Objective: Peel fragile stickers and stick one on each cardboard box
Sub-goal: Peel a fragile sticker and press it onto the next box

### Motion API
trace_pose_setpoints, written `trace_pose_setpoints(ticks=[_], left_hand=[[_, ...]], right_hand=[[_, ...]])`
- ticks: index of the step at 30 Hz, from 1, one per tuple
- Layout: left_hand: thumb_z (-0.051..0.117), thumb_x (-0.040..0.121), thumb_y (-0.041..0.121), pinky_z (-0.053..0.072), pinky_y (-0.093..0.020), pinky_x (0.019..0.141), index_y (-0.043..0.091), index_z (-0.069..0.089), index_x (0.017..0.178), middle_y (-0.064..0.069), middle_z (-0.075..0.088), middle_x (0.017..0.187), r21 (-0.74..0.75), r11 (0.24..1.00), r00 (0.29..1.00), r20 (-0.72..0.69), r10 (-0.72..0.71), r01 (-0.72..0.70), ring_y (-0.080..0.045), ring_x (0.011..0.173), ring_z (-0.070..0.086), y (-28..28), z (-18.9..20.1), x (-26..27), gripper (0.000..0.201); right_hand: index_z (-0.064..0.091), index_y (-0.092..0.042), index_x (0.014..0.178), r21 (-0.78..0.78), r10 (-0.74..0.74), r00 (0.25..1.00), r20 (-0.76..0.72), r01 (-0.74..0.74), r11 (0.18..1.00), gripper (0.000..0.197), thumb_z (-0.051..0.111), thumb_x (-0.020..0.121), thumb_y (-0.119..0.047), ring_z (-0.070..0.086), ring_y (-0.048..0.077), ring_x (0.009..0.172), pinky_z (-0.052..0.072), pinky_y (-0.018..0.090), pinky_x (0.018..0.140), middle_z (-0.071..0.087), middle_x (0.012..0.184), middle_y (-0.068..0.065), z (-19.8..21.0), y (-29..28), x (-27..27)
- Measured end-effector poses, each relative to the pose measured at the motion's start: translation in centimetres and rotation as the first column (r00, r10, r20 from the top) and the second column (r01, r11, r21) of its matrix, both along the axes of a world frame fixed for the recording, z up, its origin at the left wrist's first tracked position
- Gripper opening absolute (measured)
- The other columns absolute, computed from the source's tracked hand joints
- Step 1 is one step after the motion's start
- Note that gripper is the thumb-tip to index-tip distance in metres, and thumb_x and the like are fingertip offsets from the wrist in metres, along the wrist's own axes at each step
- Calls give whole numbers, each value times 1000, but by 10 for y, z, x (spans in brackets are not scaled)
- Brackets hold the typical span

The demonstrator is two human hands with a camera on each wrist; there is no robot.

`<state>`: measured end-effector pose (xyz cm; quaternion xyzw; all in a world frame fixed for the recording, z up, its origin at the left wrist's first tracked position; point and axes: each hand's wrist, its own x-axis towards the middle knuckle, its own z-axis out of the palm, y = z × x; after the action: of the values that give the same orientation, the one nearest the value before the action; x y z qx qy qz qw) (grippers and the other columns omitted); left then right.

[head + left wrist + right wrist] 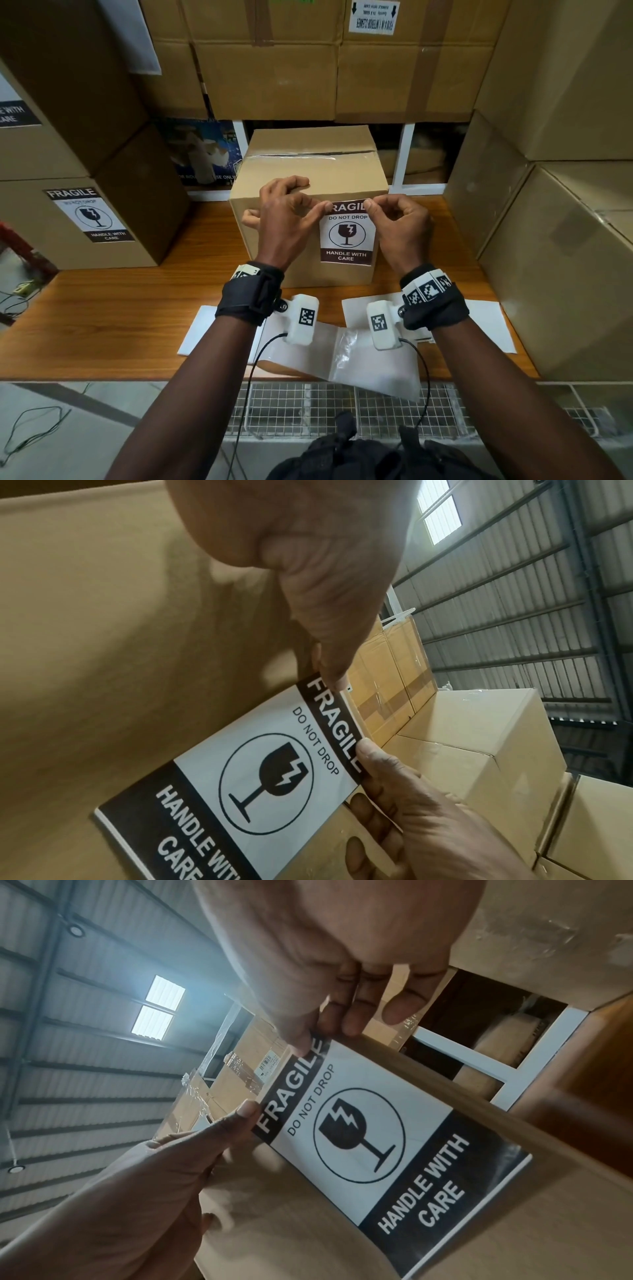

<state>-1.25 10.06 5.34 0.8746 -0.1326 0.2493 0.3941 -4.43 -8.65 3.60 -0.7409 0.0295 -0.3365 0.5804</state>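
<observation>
A small cardboard box stands on the wooden table in front of me. A black-and-white fragile sticker lies against its front face. My left hand pinches the sticker's top left corner. My right hand pinches the top right corner. In the left wrist view the sticker has its lower part on the box and its top edge held slightly off the cardboard. The right wrist view shows the same sticker between both hands.
A larger box with a fragile sticker sits at the left. Stacked boxes wall in the right side and the back. White backing sheets lie on the table's near edge under my wrists. Wire mesh runs below the table.
</observation>
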Motion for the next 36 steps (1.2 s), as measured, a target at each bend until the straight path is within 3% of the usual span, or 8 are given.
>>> trace_pose_setpoints(ticks=[6,13,20,25,29,32,34,36], left_hand=[[79,86,39,28,-26,96,13,77,86,3,61,131,-4,999,999,10,32,-32,-5,122,32,-4,-1,1,26],[79,86,37,29,-26,97,14,76,83,2,62,130,-13,999,999,17,47,-47,-4,122,31,-6,0,2,24],[79,85,39,38,-35,99,17,73,75,3,63,125,-31,998,998,17,53,-53,-10,123,38,-8,-2,2,24],[79,85,37,36,-33,97,15,72,76,1,63,126,-26,999,999,8,37,-37,-15,125,41,-8,0,1,25],[80,84,36,42,-39,100,17,69,76,-2,64,124,-24,998,999,3,53,-53,-20,125,44,-11,3,-1,23],[82,81,36,47,-44,97,20,58,78,-1,67,119,-39,997,998,16,63,-62,-19,120,48,-9,3,0,29],[84,80,37,49,-43,92,21,55,83,2,67,114,-73,996,998,27,56,-54,-18,115,50,-6,2,2,33],[83,81,38,50,-41,86,19,60,98,6,62,110,-93,995,998,53,38,-33,-16,110,49,-4,-2,4,35]], right_hand=[[72,-6,92,-70,-83,996,-17,82,994,14,77,88,-18,52,-3,86,45,1,64,57,112,14,4,2,4],[72,-6,91,-93,-78,997,-28,75,993,14,78,88,-19,52,-4,85,45,1,66,58,112,15,2,0,10],[72,-12,87,-95,-86,996,-26,83,992,12,79,87,-22,60,15,94,47,4,68,59,107,10,-2,-1,16],[71,-11,88,-98,-84,996,-32,80,992,13,78,87,-21,55,7,91,46,3,68,58,109,12,-3,-1,16],[70,-11,90,-106,-82,996,-26,78,991,14,79,86,-22,59,13,91,48,5,67,61,107,11,-2,-3,16],[60,-19,95,-79,-70,997,-18,68,995,25,81,84,-24,62,12,86,55,19,69,64,97,3,1,-8,13],[58,-15,107,-45,-38,999,-23,37,998,33,82,84,-21,60,-1,84,51,13,68,61,93,-7,1,-13,12],[55,-11,125,-87,0,1000,-27,-2,996,51,82,84,-23,61,-4,92,50,8,69,62,106,-5,-1,-17,14]])
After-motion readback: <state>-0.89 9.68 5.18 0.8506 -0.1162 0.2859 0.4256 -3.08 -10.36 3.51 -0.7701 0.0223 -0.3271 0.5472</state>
